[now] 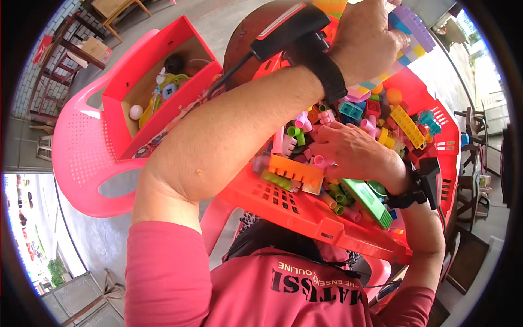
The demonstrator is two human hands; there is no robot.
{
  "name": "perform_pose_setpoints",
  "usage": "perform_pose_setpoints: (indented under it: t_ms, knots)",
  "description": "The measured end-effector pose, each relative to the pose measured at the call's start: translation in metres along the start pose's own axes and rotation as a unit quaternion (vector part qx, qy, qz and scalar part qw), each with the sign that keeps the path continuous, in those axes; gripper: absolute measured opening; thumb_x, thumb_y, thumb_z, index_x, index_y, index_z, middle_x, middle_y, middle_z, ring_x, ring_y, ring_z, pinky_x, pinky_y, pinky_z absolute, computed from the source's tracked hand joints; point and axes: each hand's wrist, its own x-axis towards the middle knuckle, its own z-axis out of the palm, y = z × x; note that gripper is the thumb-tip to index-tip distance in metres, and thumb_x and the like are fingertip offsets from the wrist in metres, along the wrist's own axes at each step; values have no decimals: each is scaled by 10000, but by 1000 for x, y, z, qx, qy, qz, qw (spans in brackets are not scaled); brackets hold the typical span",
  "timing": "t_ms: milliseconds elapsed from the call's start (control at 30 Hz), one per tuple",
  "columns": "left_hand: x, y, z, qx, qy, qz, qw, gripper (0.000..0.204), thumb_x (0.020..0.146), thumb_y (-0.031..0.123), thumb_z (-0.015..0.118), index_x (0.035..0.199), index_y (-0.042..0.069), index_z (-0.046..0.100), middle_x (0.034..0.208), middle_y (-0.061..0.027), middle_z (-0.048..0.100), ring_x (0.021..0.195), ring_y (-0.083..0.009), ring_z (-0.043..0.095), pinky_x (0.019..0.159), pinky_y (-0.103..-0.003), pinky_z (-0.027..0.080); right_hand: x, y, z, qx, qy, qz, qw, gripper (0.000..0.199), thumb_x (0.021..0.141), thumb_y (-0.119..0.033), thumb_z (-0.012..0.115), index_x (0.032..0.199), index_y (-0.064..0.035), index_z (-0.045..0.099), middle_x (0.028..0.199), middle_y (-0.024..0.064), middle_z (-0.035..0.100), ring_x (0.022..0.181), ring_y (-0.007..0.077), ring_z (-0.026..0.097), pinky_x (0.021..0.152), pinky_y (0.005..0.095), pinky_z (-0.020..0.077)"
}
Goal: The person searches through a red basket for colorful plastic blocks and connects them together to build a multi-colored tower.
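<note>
A block assembly of pastel plates (409,32) is gripped by the closed left hand (366,38) above the far edge of the red basket (305,210). The right hand (354,152) is laid with loosely curled fingers (321,143) on the loose bricks (348,109) near the basket's middle, where a pink piece (321,161) is touched.

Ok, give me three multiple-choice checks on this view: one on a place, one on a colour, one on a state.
1. Where does the open red cardboard box sit?
A. on the pink plastic chair
B. inside the basket
C. on the floor

2. What colour is the slotted plastic basket holding the loose toy bricks?
A. blue
B. red
C. white

3. What is the left hand doing?
A. hanging empty
B. gripping a pastel brick assembly
C. lying flat on the chair

Answers: 1 A, the box rests on the chair's seat; 2 B, its rim and walls are red; 3 B, the hand closes around the stacked bricks above the basket.
</note>
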Motion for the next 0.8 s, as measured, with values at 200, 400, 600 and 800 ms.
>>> perform_pose_setpoints:
  t_ms: [200,400,600,800]
  knots:
    - [0,-3,4,70,36,17,997,472,835,75,648,1238,-51,437,1196,-279,566,1118,-373,559,951,-408,439,0,-11,-4,-74,46,71,994,491,710,-215,714,1170,-99,585,1006,87,537,1012,262,548,885,427,426]
    - [1,-3,5,76,33,25,996,467,837,73,646,1237,-53,440,1177,-265,573,1089,-344,567,945,-390,442,14,-40,18,-49,201,-80,975,540,713,-185,703,1221,-100,544,1024,85,547,956,248,582,848,413,432]
    - [-1,7,4,39,27,-18,999,447,840,51,647,1226,-47,444,1111,-220,604,1028,-284,590,898,-364,464,19,-20,26,-132,218,-5,967,522,697,-116,635,1212,-162,572,777,39,559,781,256,577,805,392,442]
    - [-1,9,2,10,13,2,1000,430,836,21,654,1212,-31,452,1060,-180,632,944,-238,619,843,-337,487,12,1,16,-195,219,50,955,369,762,-124,639,1123,-171,580,1096,51,562,940,242,563,895,393,422]
